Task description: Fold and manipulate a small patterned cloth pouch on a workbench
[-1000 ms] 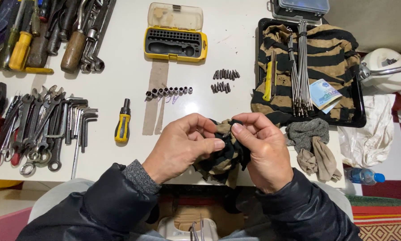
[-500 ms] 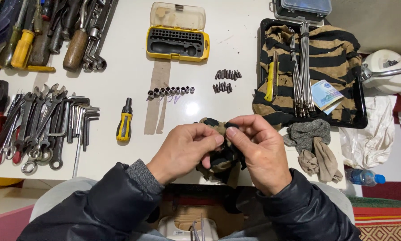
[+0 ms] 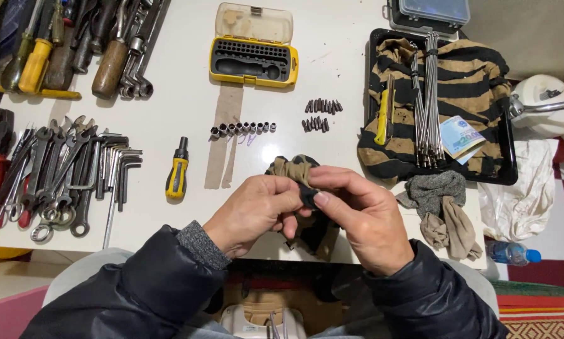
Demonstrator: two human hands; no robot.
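Working a striped cloth [image 3: 298,172] between both hands, the person has brought it slightly lower and closer to the body than half a second ago, and the bundle, then bunched under the fingers, now shows more of its tan top above the knuckles. The left hand [image 3: 257,210] closes its grip on the cloth from the left; the right hand [image 3: 357,220] pinches a small dark piece [image 3: 308,196] through or against the fabric with thumb and forefinger. What that piece is cannot be told. By my judgement the rubbing or wrapping is mid-course, not finished. The cloth hangs over the near edge of the tabletop [image 3: 188,94], so both hands sit right at that edge, above the lap. Open room lies directly ahead, between the yellow-handled screwdriver [image 3: 178,172] and the grey rags [image 3: 442,201]; farther on stand the row of sockets [image 3: 243,129] and the loose bits [image 3: 321,114]. The black tray [image 3: 508,157] crowds the right, the wrenches [image 3: 56,169] the left.
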